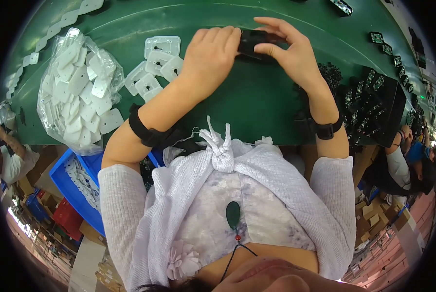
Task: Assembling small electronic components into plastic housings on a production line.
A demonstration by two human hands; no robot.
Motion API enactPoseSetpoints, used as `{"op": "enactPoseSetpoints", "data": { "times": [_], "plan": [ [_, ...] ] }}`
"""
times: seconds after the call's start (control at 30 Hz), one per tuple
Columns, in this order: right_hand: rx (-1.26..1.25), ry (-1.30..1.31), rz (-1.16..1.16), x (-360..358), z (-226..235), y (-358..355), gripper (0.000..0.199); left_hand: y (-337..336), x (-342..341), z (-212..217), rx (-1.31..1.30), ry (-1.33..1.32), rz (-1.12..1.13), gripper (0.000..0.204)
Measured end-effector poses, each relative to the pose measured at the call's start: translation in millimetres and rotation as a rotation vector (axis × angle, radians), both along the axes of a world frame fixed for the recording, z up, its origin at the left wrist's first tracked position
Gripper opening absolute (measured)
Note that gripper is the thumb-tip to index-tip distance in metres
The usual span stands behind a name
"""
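Both hands pinch one small black rectangular plastic part [257,45] over the far side of the green table mat [237,102]: our left hand [210,53] curls over its near end, our right hand [288,51] closes fingers on the other. We judge it light, rigid, probably smooth; best held by the edges. White flat plastic plates [154,65] lie left; workshop clutter around.

- Table [257,97]: green.
- Pads [81,92]: white, in a clear bag.
- Part [254,43] in the fingers: black.
- Bin [77,192]: blue.
- Wristbands [150,134]: black.
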State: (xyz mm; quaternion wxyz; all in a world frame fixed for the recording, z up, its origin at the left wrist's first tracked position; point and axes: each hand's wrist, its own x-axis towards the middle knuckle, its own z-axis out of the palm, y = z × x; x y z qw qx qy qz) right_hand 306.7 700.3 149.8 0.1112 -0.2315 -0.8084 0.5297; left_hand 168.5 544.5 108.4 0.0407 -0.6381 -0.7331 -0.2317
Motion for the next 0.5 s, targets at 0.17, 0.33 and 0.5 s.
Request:
{"op": "enactPoseSetpoints", "data": {
  "times": [0.17,0.33,0.5],
  "plan": [
    [-0.375,0.206,-0.055,-0.1,4.6,-10.8,0.042,-2.5,2.0,19.7,-0.076,-1.186,0.149,0.037],
    [-0.292,0.199,-0.079,-15.1,4.2,-21.2,0.042,-9.2,6.0,22.9,-0.037,-1.366,0.107,0.033],
    [-0.153,0.234,-0.058,-31.2,2.9,-23.7,0.04,-6.9,1.6,25.3,-0.051,-1.415,0.122,0.033]
  ]
}}
